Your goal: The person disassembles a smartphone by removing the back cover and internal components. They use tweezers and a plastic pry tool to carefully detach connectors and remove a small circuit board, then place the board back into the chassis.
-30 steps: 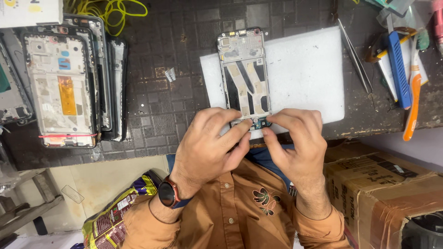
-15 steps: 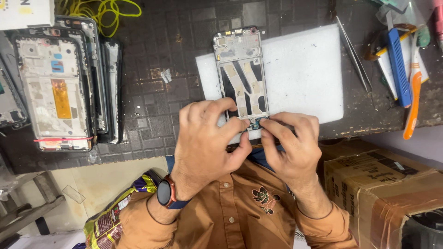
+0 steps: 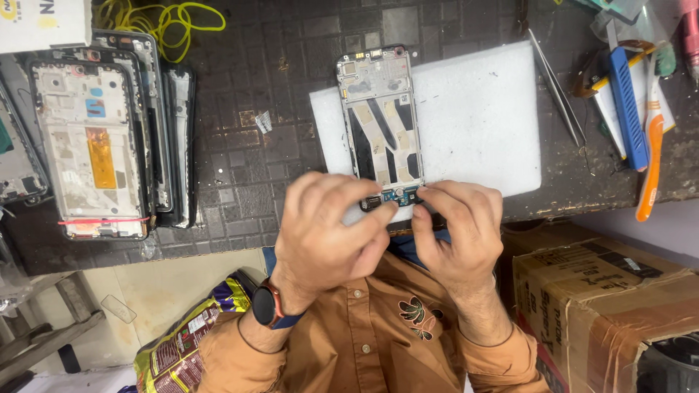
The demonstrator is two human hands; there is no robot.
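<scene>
- Working at the bottom end of the opened phone frame (image 3: 381, 120), you look to be seating or freeing the small board (image 3: 397, 196) there; that is my reading of the step, judged from where your fingers sit.
- Resting on the dark tiled surface (image 3: 277, 124), the white foam pad (image 3: 473, 116) carries the phone frame, which lies flat along the pad's left side with its bottom end toward you.
- Your left hand (image 3: 328, 233) is curled, its fingers pressed together and bearing on the frame's bottom left corner; a watch (image 3: 268, 304) sits on that wrist.
- Your right hand (image 3: 459, 233) has its fingertips bunched, pinching at the right end of the small board.
- The phone frame shows bare metal inside, with pale adhesive strips running lengthwise over a dark centre and a silvery section at the far end.
- The small board is dark bluish, spans the frame's bottom, and is partly hidden by your fingers.
- The next move likely calls for light, even pressure from both hands so the board stays level; tweezers (image 3: 557, 87) lie just beyond the pad's right edge.
</scene>
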